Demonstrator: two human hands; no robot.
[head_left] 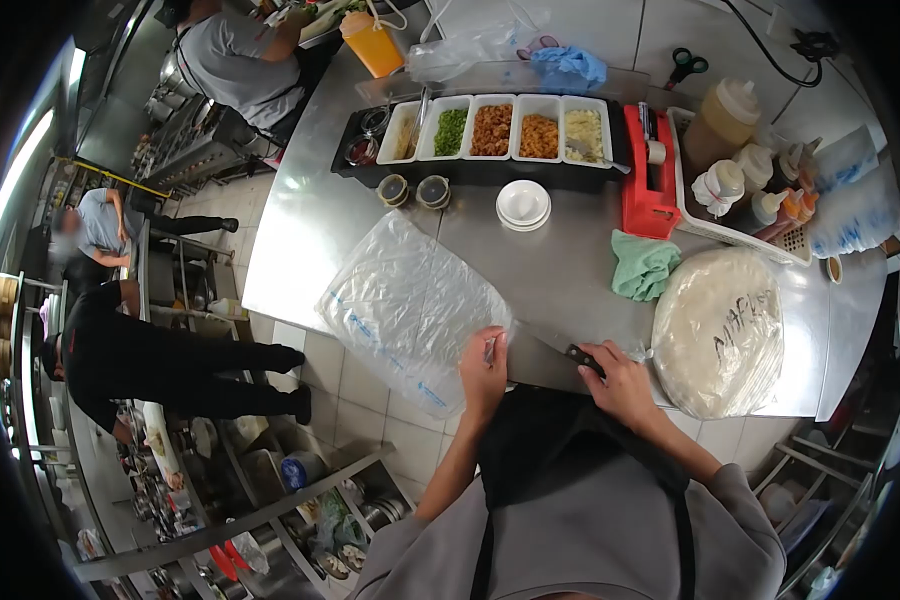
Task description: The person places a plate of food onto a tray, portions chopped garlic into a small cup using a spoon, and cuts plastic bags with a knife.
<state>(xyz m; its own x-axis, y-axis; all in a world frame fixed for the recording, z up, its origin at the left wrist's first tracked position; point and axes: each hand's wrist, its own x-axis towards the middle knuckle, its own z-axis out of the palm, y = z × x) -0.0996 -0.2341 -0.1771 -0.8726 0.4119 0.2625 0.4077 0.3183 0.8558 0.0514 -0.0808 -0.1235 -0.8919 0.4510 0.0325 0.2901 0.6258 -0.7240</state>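
Plastic bag (410, 300) — left hand (484, 365) pinched on its right end; right hand (618, 380) clamped round knife (582, 358), blade pointing leftward — a slip could cut left hand.

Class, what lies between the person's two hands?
The blade of the knife gripped by the right hand, pointing toward the left hand; the head view shows it.

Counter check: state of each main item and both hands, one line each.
Clear plastic bag: spread out, partly overhanging steel counter
Black-handled metal knife: held, blade toward bag
Right hand: closed around knife
Left hand: fingertips at bag, hold unclear
White rectangular tubs: uncovered, holding food
Small round white dishes: stacked
Pale green cloth: crumpled
Pale round bundle: plastic-wrapped, marked in black
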